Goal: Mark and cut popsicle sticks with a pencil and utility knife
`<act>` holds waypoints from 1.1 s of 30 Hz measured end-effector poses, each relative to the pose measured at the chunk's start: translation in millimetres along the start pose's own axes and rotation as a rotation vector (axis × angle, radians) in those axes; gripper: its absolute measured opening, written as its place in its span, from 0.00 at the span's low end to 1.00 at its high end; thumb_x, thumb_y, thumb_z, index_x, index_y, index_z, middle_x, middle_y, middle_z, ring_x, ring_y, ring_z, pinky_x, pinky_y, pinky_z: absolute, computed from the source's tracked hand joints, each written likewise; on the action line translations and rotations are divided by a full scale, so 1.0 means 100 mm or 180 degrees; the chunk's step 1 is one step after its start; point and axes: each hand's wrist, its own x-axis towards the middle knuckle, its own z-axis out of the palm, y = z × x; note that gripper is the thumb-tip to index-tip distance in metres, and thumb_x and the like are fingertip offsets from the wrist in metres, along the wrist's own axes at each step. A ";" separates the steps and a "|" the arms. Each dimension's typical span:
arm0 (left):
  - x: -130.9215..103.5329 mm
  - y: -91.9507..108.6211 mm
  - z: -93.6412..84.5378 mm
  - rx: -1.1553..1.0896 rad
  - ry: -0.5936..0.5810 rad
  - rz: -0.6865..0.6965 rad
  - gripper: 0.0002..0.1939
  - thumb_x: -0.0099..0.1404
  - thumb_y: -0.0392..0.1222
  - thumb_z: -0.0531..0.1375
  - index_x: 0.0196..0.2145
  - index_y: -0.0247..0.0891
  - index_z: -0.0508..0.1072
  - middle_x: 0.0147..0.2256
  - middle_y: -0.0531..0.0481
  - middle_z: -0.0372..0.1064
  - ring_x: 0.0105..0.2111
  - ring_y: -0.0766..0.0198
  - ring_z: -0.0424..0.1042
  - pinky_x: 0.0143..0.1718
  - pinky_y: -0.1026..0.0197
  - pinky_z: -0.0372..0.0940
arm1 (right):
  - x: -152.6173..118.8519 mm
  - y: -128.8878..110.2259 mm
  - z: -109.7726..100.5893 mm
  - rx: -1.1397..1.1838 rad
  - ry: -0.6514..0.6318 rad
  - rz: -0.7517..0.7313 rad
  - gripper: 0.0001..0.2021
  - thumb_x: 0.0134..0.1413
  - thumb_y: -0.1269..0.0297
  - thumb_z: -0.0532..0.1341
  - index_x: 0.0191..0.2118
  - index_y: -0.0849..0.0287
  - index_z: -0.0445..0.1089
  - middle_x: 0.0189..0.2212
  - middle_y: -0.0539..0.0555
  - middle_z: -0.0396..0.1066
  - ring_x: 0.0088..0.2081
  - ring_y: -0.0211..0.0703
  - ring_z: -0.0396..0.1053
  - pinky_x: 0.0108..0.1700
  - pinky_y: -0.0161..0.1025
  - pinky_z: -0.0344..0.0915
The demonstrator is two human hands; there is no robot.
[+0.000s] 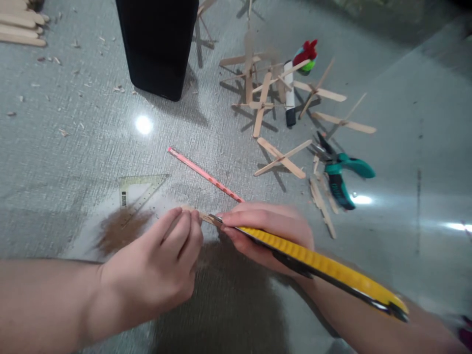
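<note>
My left hand (158, 255) is closed around one end of a wooden craft stick (208, 218), most of which the fingers cover. My right hand (271, 236) grips a yellow utility knife (317, 260), its handle slanting down to the right over the forearm. The short blade (215, 220) lies against the stick between the two hands. Just beyond my right fingers a pink pencil (204, 174) rests on the table. A clear set square (142, 194) lies past my left hand, beside a patch of brown dust (123, 228).
Several crossed craft sticks (280, 158) stand at the back right around a white marker-like tube (289, 93). Teal-handled pliers (341, 169) lie near split stick pieces (322, 206). A dark upright object (158, 44) stands at the back. More sticks (20, 29) lie far left, with wood shavings (63, 132) nearby.
</note>
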 end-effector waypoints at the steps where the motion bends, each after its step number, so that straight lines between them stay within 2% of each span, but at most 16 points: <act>1: 0.00 0.01 -0.01 0.0040 -0.0028 -0.0080 0.17 0.67 0.30 0.53 0.48 0.19 0.76 0.50 0.34 0.77 0.48 0.48 0.78 0.54 0.49 0.73 | 0.01 0.00 0.01 0.0019 -0.0038 0.0005 0.09 0.61 0.73 0.63 0.44 0.54 0.74 0.31 0.51 0.80 0.31 0.39 0.78 0.34 0.34 0.76; 3: 0.01 0.03 -0.02 0.0080 -0.0046 -0.0251 0.19 0.67 0.29 0.53 0.51 0.17 0.74 0.51 0.35 0.77 0.49 0.48 0.78 0.54 0.49 0.74 | 0.02 -0.01 0.02 0.0030 -0.0080 0.0022 0.08 0.61 0.73 0.63 0.44 0.54 0.73 0.31 0.51 0.80 0.30 0.38 0.78 0.34 0.34 0.75; 6: 0.02 0.05 -0.03 -0.0054 0.0083 -0.0374 0.17 0.67 0.30 0.55 0.50 0.17 0.75 0.49 0.34 0.78 0.48 0.45 0.79 0.51 0.48 0.76 | 0.03 0.00 0.01 0.0035 -0.0134 0.0036 0.08 0.61 0.74 0.63 0.44 0.55 0.73 0.32 0.51 0.80 0.32 0.37 0.78 0.36 0.32 0.75; 11: 0.05 0.02 -0.01 -0.0240 0.0208 -0.0318 0.16 0.66 0.27 0.54 0.48 0.17 0.74 0.47 0.30 0.78 0.46 0.43 0.80 0.48 0.48 0.78 | 0.02 0.02 0.01 0.0076 -0.0183 0.0027 0.06 0.61 0.73 0.64 0.43 0.57 0.74 0.32 0.52 0.80 0.32 0.37 0.78 0.36 0.33 0.75; 15: 0.06 0.00 -0.02 -0.0189 0.0141 -0.0280 0.16 0.67 0.27 0.53 0.48 0.17 0.73 0.48 0.28 0.77 0.46 0.43 0.80 0.47 0.49 0.78 | 0.02 0.04 0.01 0.0094 -0.0217 0.0000 0.08 0.62 0.73 0.64 0.45 0.55 0.73 0.33 0.52 0.80 0.33 0.37 0.79 0.37 0.33 0.75; 20: 0.08 -0.05 -0.05 -0.0315 0.0041 -0.0224 0.16 0.69 0.27 0.48 0.43 0.21 0.76 0.47 0.30 0.78 0.45 0.47 0.81 0.46 0.50 0.78 | 0.01 0.04 0.00 0.0186 -0.0412 -0.0092 0.10 0.64 0.73 0.62 0.48 0.55 0.72 0.35 0.52 0.79 0.35 0.37 0.78 0.40 0.34 0.75; 23: 0.09 -0.07 -0.06 -0.0358 -0.0019 -0.0217 0.14 0.69 0.30 0.53 0.45 0.21 0.76 0.48 0.29 0.77 0.45 0.46 0.80 0.45 0.48 0.78 | -0.03 0.02 0.02 0.0219 -0.0416 -0.0032 0.08 0.65 0.70 0.62 0.48 0.55 0.72 0.36 0.52 0.79 0.36 0.38 0.77 0.39 0.34 0.75; 27: 0.09 -0.07 -0.05 -0.0263 0.0051 -0.0234 0.17 0.69 0.36 0.59 0.50 0.19 0.75 0.48 0.30 0.77 0.45 0.46 0.79 0.50 0.46 0.76 | -0.05 0.00 0.05 0.0199 -0.0402 0.0087 0.05 0.66 0.69 0.61 0.46 0.56 0.72 0.34 0.52 0.77 0.35 0.38 0.76 0.38 0.34 0.74; 33: 0.08 -0.05 0.00 -0.0107 0.0347 -0.0274 0.14 0.69 0.33 0.58 0.47 0.18 0.76 0.43 0.34 0.80 0.41 0.50 0.81 0.49 0.49 0.78 | -0.03 0.00 0.01 0.0044 -0.0460 -0.0015 0.06 0.66 0.71 0.61 0.46 0.55 0.71 0.33 0.51 0.77 0.35 0.38 0.77 0.39 0.35 0.75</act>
